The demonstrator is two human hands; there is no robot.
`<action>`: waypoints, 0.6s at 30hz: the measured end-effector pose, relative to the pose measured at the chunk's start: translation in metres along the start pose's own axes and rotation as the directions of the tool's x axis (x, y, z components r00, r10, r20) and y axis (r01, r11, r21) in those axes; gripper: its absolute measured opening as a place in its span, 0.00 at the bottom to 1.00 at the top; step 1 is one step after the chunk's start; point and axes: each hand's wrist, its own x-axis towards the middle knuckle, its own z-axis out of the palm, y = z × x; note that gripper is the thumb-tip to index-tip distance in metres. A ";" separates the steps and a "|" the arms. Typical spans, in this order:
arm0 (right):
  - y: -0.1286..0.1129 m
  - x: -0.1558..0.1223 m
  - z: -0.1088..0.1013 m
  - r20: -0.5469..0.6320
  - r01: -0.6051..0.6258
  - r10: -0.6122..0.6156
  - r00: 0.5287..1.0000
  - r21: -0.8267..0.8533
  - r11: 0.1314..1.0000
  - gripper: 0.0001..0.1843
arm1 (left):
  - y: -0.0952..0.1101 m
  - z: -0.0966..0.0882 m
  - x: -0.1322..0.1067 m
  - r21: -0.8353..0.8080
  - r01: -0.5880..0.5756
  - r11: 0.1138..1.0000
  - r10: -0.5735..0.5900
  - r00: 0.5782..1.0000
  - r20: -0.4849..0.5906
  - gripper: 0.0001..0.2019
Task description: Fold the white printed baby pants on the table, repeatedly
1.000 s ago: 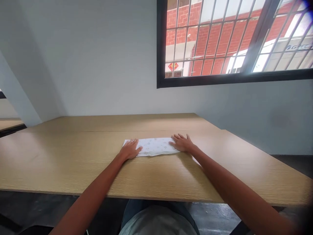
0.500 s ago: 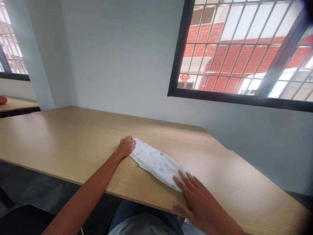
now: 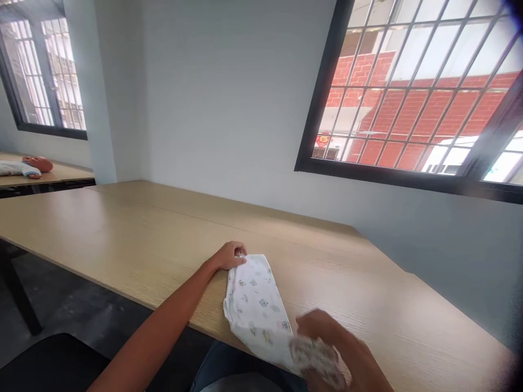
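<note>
On the table (image 3: 122, 228), 1 printed cloth (image 3: 261, 299), right hand (image 3: 333, 332) clutching near end, left hand (image 3: 227, 256) curled at far end, hold unclear

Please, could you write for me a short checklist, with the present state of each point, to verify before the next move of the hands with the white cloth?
1. Left hand at the far end of the cloth: ok, it touches the left part of that end.
2. Left hand pinching the cloth firmly: cannot tell.
3. Right hand at the near end: ok, cloth is bunched in it, though blurred.
4. Cloth smooth all over: not ok, the near end is gathered.
5. Cloth fully on the table: not ok, its near end reaches past the front edge.
</note>
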 end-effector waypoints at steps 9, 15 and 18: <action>0.100 0.149 0.036 0.049 -0.092 0.092 0.995 0.007 0.996 0.11 | 0.013 0.009 0.001 -0.165 -0.055 0.985 0.057 0.998 0.007 0.09; 0.163 0.132 0.078 -0.026 -0.191 0.192 0.981 0.009 0.981 0.13 | 0.006 0.003 0.006 -0.130 -0.001 0.991 -0.009 0.997 -0.075 0.11; 0.164 0.120 0.075 -0.036 -0.180 0.180 0.983 0.008 0.984 0.15 | 0.009 0.004 0.004 -0.125 -0.011 0.992 0.009 1.000 -0.020 0.14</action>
